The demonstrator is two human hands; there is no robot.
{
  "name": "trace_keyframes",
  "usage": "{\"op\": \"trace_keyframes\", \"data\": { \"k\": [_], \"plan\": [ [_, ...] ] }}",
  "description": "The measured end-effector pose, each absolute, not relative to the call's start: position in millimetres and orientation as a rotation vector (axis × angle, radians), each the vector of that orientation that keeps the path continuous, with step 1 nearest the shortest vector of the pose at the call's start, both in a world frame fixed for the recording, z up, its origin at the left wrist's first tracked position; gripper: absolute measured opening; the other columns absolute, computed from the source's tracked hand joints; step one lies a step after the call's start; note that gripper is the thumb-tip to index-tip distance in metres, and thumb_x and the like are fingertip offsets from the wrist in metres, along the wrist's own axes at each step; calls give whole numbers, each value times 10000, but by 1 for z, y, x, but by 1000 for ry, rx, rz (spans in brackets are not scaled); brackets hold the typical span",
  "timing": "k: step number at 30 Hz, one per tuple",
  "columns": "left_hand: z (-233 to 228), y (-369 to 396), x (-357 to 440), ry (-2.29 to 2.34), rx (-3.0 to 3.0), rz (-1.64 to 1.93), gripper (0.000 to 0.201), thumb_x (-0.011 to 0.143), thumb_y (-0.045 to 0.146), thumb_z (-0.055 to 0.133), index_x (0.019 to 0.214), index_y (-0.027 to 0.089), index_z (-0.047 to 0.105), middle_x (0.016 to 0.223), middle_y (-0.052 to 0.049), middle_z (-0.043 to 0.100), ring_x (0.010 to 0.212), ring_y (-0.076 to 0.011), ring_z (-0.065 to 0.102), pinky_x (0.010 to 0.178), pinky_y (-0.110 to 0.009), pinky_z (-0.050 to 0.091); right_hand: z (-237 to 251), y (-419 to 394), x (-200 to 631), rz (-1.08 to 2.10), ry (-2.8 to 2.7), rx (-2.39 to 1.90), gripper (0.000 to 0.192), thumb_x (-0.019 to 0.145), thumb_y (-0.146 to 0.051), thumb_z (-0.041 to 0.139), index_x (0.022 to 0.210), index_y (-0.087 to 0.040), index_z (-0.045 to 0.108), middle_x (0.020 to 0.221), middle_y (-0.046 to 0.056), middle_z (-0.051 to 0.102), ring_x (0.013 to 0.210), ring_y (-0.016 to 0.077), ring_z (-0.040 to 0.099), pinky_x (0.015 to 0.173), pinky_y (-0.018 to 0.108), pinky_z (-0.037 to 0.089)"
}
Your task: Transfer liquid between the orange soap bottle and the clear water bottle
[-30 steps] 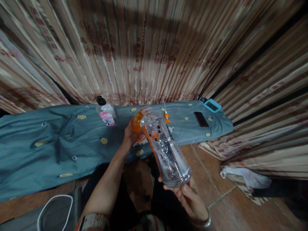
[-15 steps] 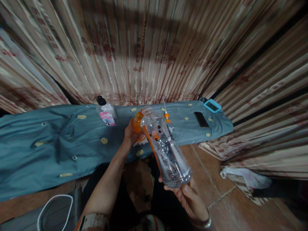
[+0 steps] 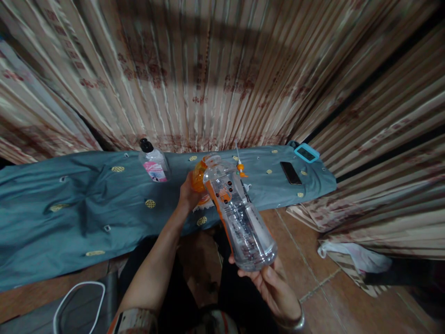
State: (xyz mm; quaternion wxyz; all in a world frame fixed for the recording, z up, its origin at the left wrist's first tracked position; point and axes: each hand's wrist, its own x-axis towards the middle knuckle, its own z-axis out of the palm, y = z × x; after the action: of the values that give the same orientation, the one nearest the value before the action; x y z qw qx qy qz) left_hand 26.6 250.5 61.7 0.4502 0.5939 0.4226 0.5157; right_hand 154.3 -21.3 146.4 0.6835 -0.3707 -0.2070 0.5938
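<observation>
Clear plastic, long-waisted bottle with an orange-printed label (image 3: pixel 239 218) is leaning across the view between both hands, base toward the wearer, neck at the far end. Versus half a second ago: basically no change, both hands and bottle are holding the same pose. Right hand (image 3: pixel 273 283) is gripping the base, thumb and fingers closing round it. Left hand (image 3: pixel 188 194) is wrapping a rounded, translucent orange plastic container (image 3: pixel 199 177) beside the clear neck; can't tell whether the two are touching. Glossy ribs are catching highlights along the clear wall.

Past them, an orange pump head with a thin pale tube (image 3: pixel 241 169) is lying on crinkled teal cloth with yellow motifs (image 3: pixel 86 185). Left of it, a clear bottle with black cap and pink label (image 3: pixel 155 166) is standing. Flat black phone (image 3: pixel 291 173) and light-blue-framed rounded device (image 3: pixel 307 152) are sitting far right. Pleated beige curtain (image 3: pixel 194 83) is hanging behind.
</observation>
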Motion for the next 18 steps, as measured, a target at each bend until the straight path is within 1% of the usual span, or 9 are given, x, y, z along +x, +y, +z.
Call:
{"op": "trace_keyframes", "data": {
  "k": [4,8,9,12,15,18],
  "plan": [
    [64,252,27,1029,1400,1256,523,599,219,815,1067,209,580,1028,-42,731,1025,-236,692,964,-395,541,146,-21,155,1333,-477,-807,333,776,-336,839,1097,-326,751,1059,68,849,938,245,808,743,289,648],
    [63,253,29,959,1286,1233,426,642,238,775,1012,213,566,986,-29,732,956,-214,703,886,-360,570,153,-18,155,1370,-505,-825,294,781,-348,836,1067,-341,766,1061,53,851,966,237,802,762,271,642],
    [63,253,29,958,1285,1235,433,635,246,779,1011,215,566,972,-23,729,945,-216,707,871,-356,575,154,-18,155,1367,-510,-824,285,785,-349,833,1063,-342,769,1062,50,851,963,235,803,761,267,642],
    [62,253,27,969,1335,1245,556,536,226,843,1022,217,574,964,-10,727,949,-228,708,873,-359,578,156,-17,154,1360,-515,-812,271,791,-340,829,1056,-352,772,1073,36,850,958,232,804,758,266,645],
    [61,253,26,997,1384,1267,532,563,234,834,1032,220,584,997,-14,731,950,-218,709,879,-361,576,156,-17,154,1355,-517,-800,256,793,-333,829,1043,-353,777,1070,27,851,947,229,807,751,265,649],
    [61,252,27,1015,1405,1270,535,586,253,820,1066,219,586,982,-11,731,923,-207,713,852,-350,581,156,-17,155,1356,-523,-813,259,788,-342,831,1042,-337,781,1066,46,851,956,234,805,759,269,649]
  ]
}}
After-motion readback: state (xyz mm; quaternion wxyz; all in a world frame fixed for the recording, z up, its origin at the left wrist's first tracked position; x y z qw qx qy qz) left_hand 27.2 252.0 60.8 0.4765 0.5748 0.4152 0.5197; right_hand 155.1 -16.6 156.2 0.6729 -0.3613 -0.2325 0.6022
